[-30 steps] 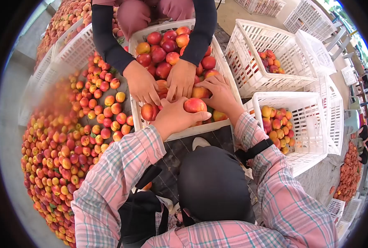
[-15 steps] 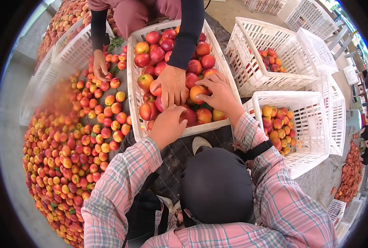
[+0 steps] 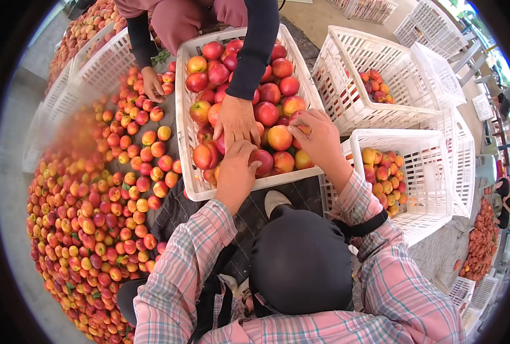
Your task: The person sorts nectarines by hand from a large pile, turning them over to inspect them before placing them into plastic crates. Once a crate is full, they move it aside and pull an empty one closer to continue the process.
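A white plastic crate (image 3: 184,114) full of red and yellow nectarines (image 3: 270,92) stands before me. My left hand (image 3: 236,176) is closed at its near side, thumb and fingers against a dark red nectarine (image 3: 262,162). Its fingertips meet another person's hand (image 3: 237,119), which reaches down into the fruit. My right hand (image 3: 322,139) is at the crate's right side, fingers curled in toward the thumb; what they hold, if anything, is hidden. Just left of those fingertips lies an orange-yellow nectarine (image 3: 279,138).
Loose nectarines (image 3: 94,229) cover the floor on the left, where the other person's second hand (image 3: 152,84) hangs over them. Two white crates, an upper one (image 3: 338,71) and a lower one (image 3: 421,135), stand at right with some fruit inside.
My right hand has drawn back right from the orange-yellow nectarine, its fingers now more curled. My left hand has shifted slightly right. The other person's hand over the floor has moved right.
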Demonstrator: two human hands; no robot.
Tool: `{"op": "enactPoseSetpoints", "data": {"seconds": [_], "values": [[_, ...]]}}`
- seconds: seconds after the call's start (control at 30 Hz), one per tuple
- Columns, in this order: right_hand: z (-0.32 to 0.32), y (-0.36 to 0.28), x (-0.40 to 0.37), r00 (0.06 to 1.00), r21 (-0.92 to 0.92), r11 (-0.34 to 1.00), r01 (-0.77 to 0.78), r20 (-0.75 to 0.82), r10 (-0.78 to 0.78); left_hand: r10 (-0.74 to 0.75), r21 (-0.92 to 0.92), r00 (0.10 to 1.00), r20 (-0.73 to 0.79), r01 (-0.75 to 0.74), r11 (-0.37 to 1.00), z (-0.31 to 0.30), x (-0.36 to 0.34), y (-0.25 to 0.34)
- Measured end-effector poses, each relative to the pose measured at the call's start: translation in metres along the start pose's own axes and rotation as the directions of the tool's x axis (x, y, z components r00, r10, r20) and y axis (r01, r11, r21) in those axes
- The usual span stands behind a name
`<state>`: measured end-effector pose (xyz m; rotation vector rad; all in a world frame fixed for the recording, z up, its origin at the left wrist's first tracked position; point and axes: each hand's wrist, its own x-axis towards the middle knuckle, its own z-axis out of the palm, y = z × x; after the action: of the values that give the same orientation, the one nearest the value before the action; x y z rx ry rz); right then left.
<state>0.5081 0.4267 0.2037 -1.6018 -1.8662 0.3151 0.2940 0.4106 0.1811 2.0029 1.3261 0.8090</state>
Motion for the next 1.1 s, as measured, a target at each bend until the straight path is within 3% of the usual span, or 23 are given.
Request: {"op": "enactPoseSetpoints", "data": {"seconds": [0.03,0.07,0.1,0.23,0.3,0.33,0.4,0.47,0.5,0.57,0.7,0.93,1.03,1.1], "values": [[-0.009,-0.008,-0.004,1.0,-0.005,1.0,0.002,0.009,-0.002,-0.01,0.001,1.0,-0.005,0.01,1.0,0.0,-0.001,0.001],[-0.019,-0.019,-0.008,0.954,-0.166,0.98,-0.11,0.261,0.151,-0.02,0.003,1.0,-0.008,0.02,1.0,0.001,-0.002,0.001],[-0.024,-0.024,-0.01,0.826,-0.344,0.923,-0.172,0.461,0.326,-0.024,0.0,1.0,-0.01,0.024,1.0,0.002,-0.003,0.001],[-0.003,-0.012,-0.017,0.78,-0.403,0.915,-0.039,0.56,0.28,-0.052,0.058,0.997,-0.048,0.055,0.997,0.009,-0.002,-0.006],[0.004,-0.015,-0.005,0.641,-0.396,0.916,-0.062,0.688,0.34,-0.077,0.05,0.996,-0.043,0.079,0.996,0.008,-0.002,-0.007],[0.008,-0.016,0.0,0.642,-0.395,0.917,-0.056,0.69,0.336,-0.084,0.06,0.996,-0.014,0.085,0.995,0.007,-0.001,-0.007],[0.018,-0.012,0.004,0.532,-0.426,0.897,-0.117,0.736,0.418,-0.093,0.069,0.996,0.011,0.092,0.993,0.003,-0.001,-0.007],[0.025,-0.003,-0.002,0.563,-0.409,0.9,-0.152,0.713,0.418,0.048,0.066,0.999,0.018,-0.049,0.997,0.001,-0.003,-0.007],[0.026,0.001,-0.004,0.595,-0.39,0.902,-0.188,0.685,0.42,0.047,0.062,0.999,0.016,-0.048,0.997,0.001,-0.002,-0.01],[0.024,0.006,-0.007,0.616,-0.355,0.908,-0.222,0.671,0.413,-0.118,-0.05,0.982,0.149,0.127,0.991,0.003,0.001,-0.02],[0.017,-0.001,-0.008,0.694,-0.271,0.916,-0.294,0.599,0.4,-0.165,-0.014,0.977,0.138,0.168,0.986,0.004,0.0,-0.019],[0.021,0.01,-0.011,0.706,-0.19,0.925,-0.328,0.601,0.374,-0.14,-0.002,0.987,0.076,0.141,0.99,0.006,-0.001,-0.016],[0.024,0.016,-0.009,0.645,-0.178,0.929,-0.326,0.676,0.356,-0.145,0.003,0.988,0.056,0.145,0.989,0.006,-0.002,-0.014],[0.023,0.017,-0.008,0.613,-0.096,0.891,-0.444,0.693,0.38,-0.151,-0.003,0.987,0.059,0.151,0.989,0.006,-0.001,-0.013]]}}
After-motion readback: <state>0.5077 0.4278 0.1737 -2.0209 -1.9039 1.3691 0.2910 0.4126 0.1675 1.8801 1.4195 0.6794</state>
